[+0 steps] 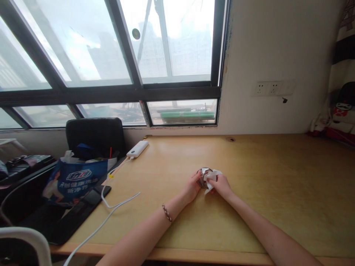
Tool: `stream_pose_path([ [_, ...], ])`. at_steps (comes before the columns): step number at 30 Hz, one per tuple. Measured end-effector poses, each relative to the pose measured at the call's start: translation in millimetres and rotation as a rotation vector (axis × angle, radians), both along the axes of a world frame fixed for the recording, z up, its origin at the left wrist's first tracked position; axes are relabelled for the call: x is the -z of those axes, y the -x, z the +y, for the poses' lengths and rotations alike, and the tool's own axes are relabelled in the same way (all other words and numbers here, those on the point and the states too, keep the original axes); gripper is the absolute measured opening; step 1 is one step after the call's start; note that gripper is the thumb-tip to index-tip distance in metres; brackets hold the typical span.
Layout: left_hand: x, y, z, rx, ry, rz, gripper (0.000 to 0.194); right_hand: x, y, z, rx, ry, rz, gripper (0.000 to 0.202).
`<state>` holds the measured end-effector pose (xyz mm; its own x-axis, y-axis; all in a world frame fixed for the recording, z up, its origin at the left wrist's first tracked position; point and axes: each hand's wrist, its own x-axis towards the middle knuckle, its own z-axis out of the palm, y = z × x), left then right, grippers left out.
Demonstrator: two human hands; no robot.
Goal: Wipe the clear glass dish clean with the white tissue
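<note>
Over the middle of the wooden table, my left hand (193,187) is closed around the left side of a small round object (204,171) with a dark rim and a shiny, light patch. Its exact kind is too small to make out. My right hand (222,186) pinches a crumpled white tissue (210,176), which lies against the round object. One corner of the tissue hangs down between the hands. Fingers and tissue hide much of the round object. A braided bracelet circles my left wrist.
A white power bank (138,149) with a white cable (107,218) lies on the table's (277,207) left side. Left of the table are a blue shopping bag (79,181), a black chair (95,135) and a flat black panel (74,216). Patterned fabric (342,107) hangs at the right.
</note>
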<state>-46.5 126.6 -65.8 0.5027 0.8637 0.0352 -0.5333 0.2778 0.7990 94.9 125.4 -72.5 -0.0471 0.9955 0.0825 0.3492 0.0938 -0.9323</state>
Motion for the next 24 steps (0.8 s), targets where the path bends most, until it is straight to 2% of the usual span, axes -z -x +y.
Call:
stream_pose_path([
  [2, -1.6, -1, -2, 0.035, -0.04, 0.042, 0.042, 0.6, 3, -3, -0.024, 0.037, 0.049, 0.024],
  [4, -2.7, -1, -3, 0.059, -0.055, 0.051, 0.045, 0.4, 5, -8, 0.013, 0.014, 0.063, 0.033],
  [9, -4.0, -3, -5, 0.018, -0.092, 0.056, 0.042, -2.2, 7, -12, 0.091, 0.047, 0.156, 0.045],
  [13, -3.6, -4, -6, 0.041, -0.18, 0.105, 0.053, -3.7, 4, -7, 0.107, 0.132, 0.237, 0.054],
  [16, -1.1, -3, -4, 0.008, -0.135, 0.101, 0.047, -4.1, 3, -6, 0.083, 0.17, 0.237, 0.059],
  [20, 0.0, -1, -2, -0.047, -0.017, 0.049, 0.042, -4.8, 4, -9, 0.028, 0.119, 0.153, 0.055],
  [24, -1.9, -1, -3, -0.029, -0.023, 0.043, 0.037, -7.3, 2, -10, 0.065, -0.023, 0.008, 0.038],
])
